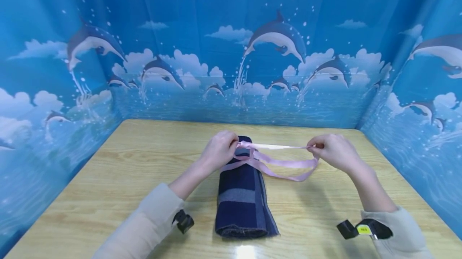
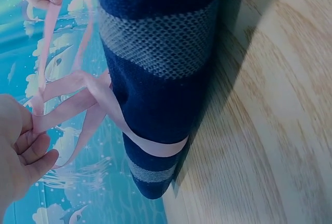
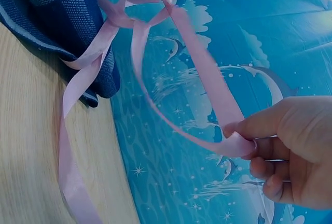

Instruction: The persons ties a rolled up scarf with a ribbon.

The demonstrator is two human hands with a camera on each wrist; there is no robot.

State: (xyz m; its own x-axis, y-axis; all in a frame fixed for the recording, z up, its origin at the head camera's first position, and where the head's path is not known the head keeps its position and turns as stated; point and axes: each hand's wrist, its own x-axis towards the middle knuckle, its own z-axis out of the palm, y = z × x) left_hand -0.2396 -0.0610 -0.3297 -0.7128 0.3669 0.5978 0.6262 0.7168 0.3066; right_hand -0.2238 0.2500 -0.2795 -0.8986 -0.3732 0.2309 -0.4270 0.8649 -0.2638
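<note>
A rolled dark blue cloth (image 1: 236, 207) with greyish bands lies lengthwise on the table. Pink ribbon (image 1: 288, 164) goes round its far part and crosses on top, with a loose loop hanging to the right. My left hand (image 1: 221, 146) pinches the ribbon just above the roll's far left side. Off to the right, my right hand (image 1: 333, 150) pinches another part of the ribbon between thumb and finger, and a length runs nearly straight between both hands. In the right wrist view the ribbon (image 3: 210, 76) folds back at the right hand's fingertips (image 3: 244, 136).
The wooden table (image 1: 144, 162) has a curtain (image 1: 202, 50) printed with dolphins along its back and sides. Small black devices sit on the left wrist (image 1: 184, 221) and the right wrist (image 1: 371, 229).
</note>
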